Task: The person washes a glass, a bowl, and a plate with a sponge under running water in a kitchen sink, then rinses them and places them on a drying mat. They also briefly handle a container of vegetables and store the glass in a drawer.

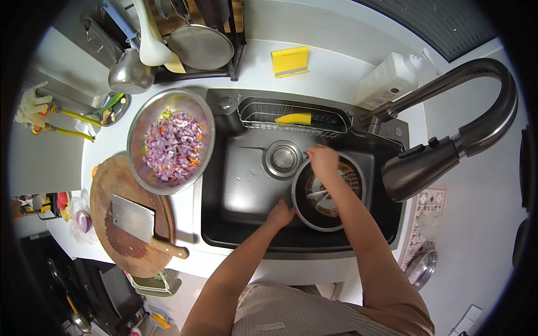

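Observation:
A round metal pot or basin (300,214) stands in the right part of the dark sink (243,189), with dishes and a utensil handle inside it. My right hand (324,161) is closed at its upper left rim; whether it grips the rim or something at it is hidden. Against the lower left side of the same vessel rests my left hand (281,213), its fingers partly hidden. Between the vessel and the sink's back wall is the drain strainer (283,158). A wire rack (260,122) at the back of the sink holds a yellow item (294,119).
The pull-down faucet (424,168) arches over the sink's right side. Left of the sink, a steel bowl (138,143) holds chopped purple onion (174,145). A cleaver (134,216) lies on the round wooden chopping board (105,189). A pump bottle (386,82) stands behind.

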{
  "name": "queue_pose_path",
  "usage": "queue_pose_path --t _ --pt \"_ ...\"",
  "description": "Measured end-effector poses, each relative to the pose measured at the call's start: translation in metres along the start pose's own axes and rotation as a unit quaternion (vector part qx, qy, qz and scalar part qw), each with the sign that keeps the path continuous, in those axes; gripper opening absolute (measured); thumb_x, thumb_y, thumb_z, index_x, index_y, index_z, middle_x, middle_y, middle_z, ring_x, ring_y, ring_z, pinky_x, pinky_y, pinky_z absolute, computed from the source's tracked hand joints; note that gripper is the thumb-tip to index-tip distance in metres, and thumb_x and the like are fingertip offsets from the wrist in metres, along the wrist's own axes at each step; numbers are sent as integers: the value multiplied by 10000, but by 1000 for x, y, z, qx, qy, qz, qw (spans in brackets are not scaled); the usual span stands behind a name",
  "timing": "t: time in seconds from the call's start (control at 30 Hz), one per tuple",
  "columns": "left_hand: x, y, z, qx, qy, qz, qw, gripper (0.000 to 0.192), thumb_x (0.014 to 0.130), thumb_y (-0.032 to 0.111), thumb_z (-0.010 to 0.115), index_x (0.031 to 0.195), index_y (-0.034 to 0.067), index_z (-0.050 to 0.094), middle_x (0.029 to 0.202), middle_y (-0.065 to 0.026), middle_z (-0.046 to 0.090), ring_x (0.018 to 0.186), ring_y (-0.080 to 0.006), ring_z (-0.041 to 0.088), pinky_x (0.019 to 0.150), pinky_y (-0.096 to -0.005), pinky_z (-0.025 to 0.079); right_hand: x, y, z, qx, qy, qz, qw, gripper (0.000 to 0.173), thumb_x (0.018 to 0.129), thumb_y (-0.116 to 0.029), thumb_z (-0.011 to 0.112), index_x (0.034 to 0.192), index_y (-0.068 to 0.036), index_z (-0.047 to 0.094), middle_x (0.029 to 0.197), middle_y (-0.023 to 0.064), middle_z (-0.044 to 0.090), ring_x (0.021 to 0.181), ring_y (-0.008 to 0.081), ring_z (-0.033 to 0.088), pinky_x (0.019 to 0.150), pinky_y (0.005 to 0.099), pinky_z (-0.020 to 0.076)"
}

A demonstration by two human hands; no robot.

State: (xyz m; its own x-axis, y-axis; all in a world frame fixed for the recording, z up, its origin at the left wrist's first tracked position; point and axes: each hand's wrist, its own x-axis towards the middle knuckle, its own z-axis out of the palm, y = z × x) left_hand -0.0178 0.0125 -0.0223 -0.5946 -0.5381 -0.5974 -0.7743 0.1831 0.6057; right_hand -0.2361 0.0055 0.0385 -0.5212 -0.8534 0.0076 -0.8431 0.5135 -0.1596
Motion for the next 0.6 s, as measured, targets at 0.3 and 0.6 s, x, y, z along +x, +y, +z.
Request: queue_pose_path --t 0.3,0.6 --pt "20 9 16 1 22 -36 999 242 788 227 622 889 8 599 866 -201 635 850 -361 611 744 -437 478 -68 89 -167 7 217 74 973 338 819 -292 554 1059 -56 584 1060 145 607 1013 336 542 852 417 421" --pt "37 -67 -62 -16 68 -69 995 221 807 140 605 972 -1 561 767 -157 649 653 -250 659 614 -356 510 -76 40 -176 45 238 -2 970 202 778 -79 557 967 -13 588 946 169 615 890 357 573 741 430 456"
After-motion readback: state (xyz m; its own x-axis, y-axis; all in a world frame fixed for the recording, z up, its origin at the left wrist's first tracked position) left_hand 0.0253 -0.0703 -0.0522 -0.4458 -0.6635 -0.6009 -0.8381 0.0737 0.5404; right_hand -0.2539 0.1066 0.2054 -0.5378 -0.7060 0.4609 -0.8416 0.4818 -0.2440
